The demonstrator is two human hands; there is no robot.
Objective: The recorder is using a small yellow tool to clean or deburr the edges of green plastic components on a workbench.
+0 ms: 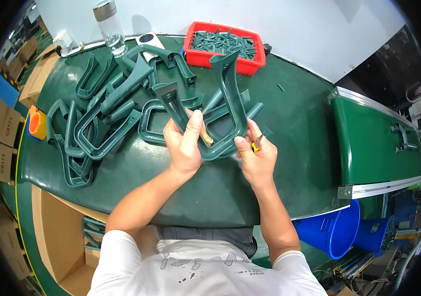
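A dark green U-shaped plastic handle is held up between my hands over the table. My left hand is closed around its left side, thumb on top. My right hand pinches near its lower right bend, and a small yellow-handled tool with a dark tip sticks out between its fingers. More green handles lie on the table just behind the held one. To the left sits a loose pile of similar green handles, overlapping one another.
A red bin of small green pieces stands at the back, with a clear bottle at back left. An orange-yellow tape dispenser-like object is at the left edge. Below are an open carton and blue bins; a conveyor stands right.
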